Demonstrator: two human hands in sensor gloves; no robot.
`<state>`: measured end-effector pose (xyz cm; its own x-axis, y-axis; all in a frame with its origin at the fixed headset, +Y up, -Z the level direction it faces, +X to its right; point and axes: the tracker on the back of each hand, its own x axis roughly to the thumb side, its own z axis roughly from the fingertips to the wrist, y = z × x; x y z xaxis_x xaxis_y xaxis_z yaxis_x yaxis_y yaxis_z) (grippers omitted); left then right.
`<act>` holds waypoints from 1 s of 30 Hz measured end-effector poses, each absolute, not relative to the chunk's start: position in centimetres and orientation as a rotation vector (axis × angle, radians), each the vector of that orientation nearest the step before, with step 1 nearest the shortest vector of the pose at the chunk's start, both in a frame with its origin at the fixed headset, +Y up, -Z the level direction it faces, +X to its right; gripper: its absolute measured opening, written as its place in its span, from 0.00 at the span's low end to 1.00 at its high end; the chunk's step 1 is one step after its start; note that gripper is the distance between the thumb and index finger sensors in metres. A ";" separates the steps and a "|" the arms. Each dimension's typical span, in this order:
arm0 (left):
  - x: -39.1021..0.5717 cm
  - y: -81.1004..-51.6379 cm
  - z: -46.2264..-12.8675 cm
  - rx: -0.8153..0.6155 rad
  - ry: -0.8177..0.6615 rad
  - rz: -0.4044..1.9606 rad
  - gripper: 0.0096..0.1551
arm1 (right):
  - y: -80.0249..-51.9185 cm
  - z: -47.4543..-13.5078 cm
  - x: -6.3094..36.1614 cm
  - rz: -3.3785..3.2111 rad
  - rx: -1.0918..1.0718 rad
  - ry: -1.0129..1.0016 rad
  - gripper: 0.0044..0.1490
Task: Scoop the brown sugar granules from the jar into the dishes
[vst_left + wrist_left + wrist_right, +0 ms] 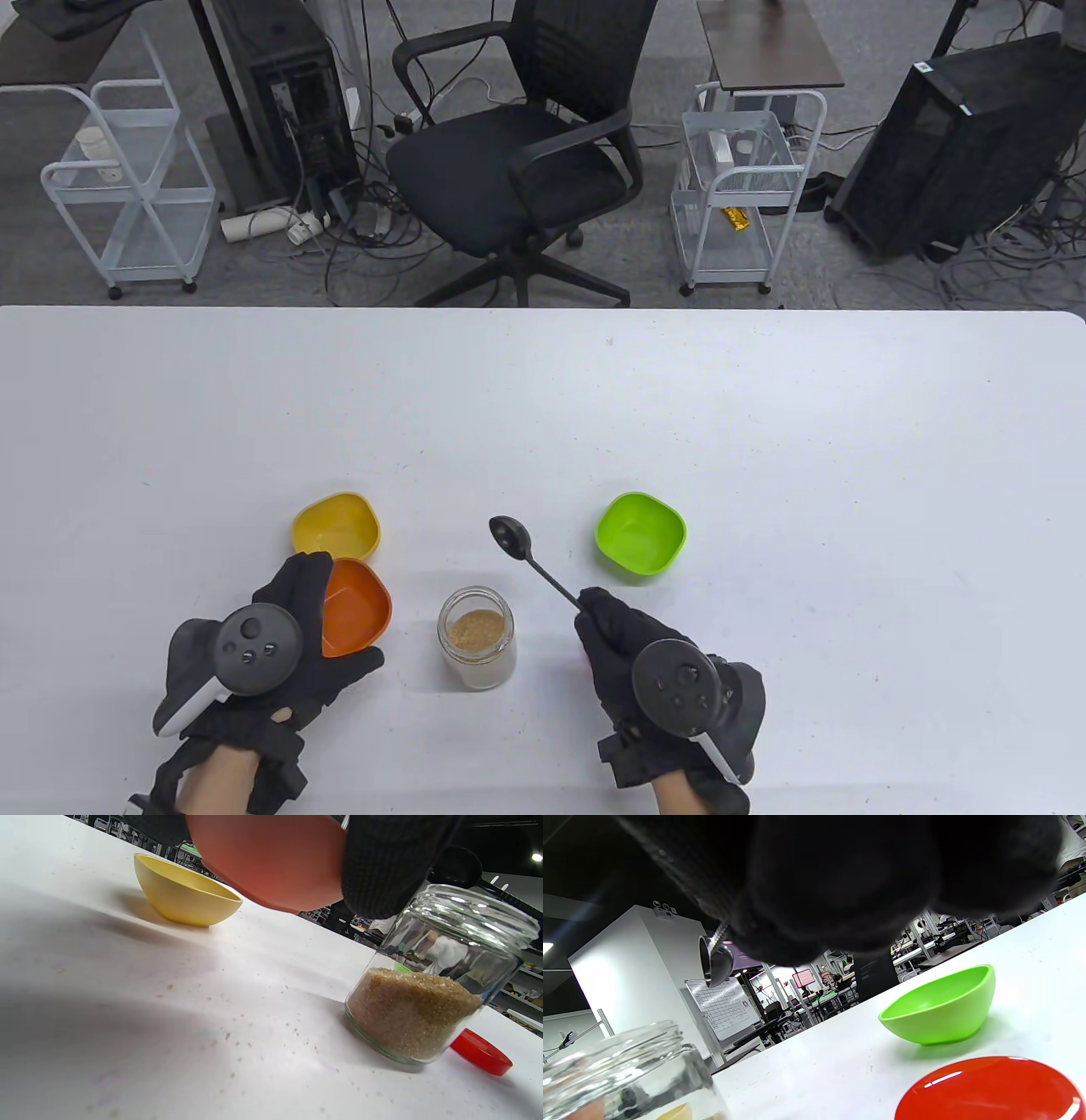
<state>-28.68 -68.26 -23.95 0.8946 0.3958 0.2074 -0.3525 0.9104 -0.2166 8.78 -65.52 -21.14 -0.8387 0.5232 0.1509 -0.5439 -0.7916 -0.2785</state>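
Note:
An open glass jar (476, 637) (432, 984) (628, 1065), partly filled with brown sugar, stands on the white table (543, 407) between my hands. My left hand (331, 624) grips an orange bowl (361, 604) (271, 861) by its rim, and in the left wrist view the bowl hangs tilted above the table. My right hand (590, 609) pinches the handle of a black spoon (512, 537) (715, 961). The spoon bowl looks empty and points up and left, beyond the jar. A yellow bowl (337, 526) (186, 893) and a green bowl (640, 535) (941, 1010) rest empty on the table.
A red jar lid (481, 1052) (988, 1090) lies flat on the table under my right hand, to the right of the jar. Loose sugar grains speckle the table near the jar. Behind the table's far edge stand an office chair (517, 161) and wire carts (738, 178).

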 end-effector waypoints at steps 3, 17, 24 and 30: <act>-29.0 -68.6 -23.8 -0.179 -0.232 0.413 0.71 | -65.6 -21.1 8.8 2.533 0.084 -0.418 0.22; -28.5 -69.1 -23.7 -0.197 -0.246 0.354 0.71 | -61.2 -21.4 7.2 2.734 0.256 -0.352 0.23; -28.3 -69.1 -23.7 -0.215 -0.251 0.336 0.72 | -57.1 -20.7 6.4 2.853 0.390 -0.297 0.22; -28.1 -69.1 -23.6 -0.217 -0.255 0.330 0.72 | -55.5 -20.7 4.3 2.991 0.518 -0.104 0.22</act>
